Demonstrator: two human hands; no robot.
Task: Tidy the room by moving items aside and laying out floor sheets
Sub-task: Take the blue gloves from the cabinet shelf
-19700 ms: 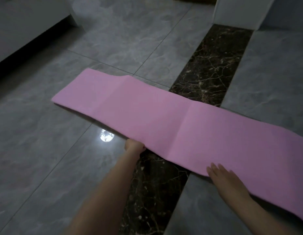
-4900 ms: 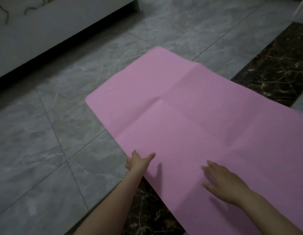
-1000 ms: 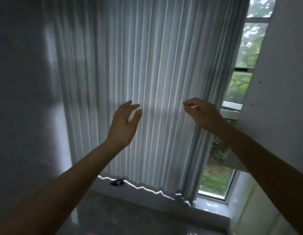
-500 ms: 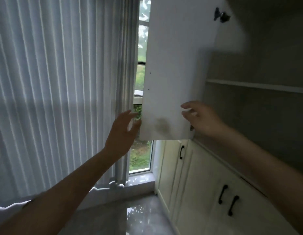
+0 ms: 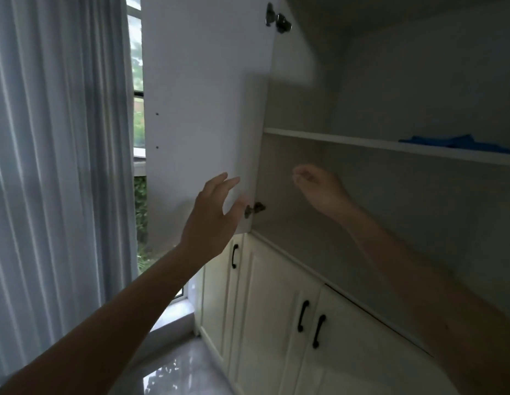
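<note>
I face an upper cabinet whose white door (image 5: 202,115) stands swung open to the left. My left hand (image 5: 212,216) is raised in front of the door's lower edge with its fingers spread and holds nothing. My right hand (image 5: 319,186) reaches into the lower compartment under the shelf (image 5: 347,141), fingers loosely curled and empty. A folded blue cloth (image 5: 459,142) lies on the shelf at the right. The pink floor sheet is out of view.
Cream lower cabinets with black handles (image 5: 303,316) stand below the open compartment. A pale curtain (image 5: 57,166) hangs at the left, with a window strip (image 5: 138,138) beside it. Glossy grey floor (image 5: 174,372) shows at the bottom.
My view has swung from the pink sheet on the floor up past the curtain to the cabinet. Over the last half second my right hand has gone further into the open compartment.
</note>
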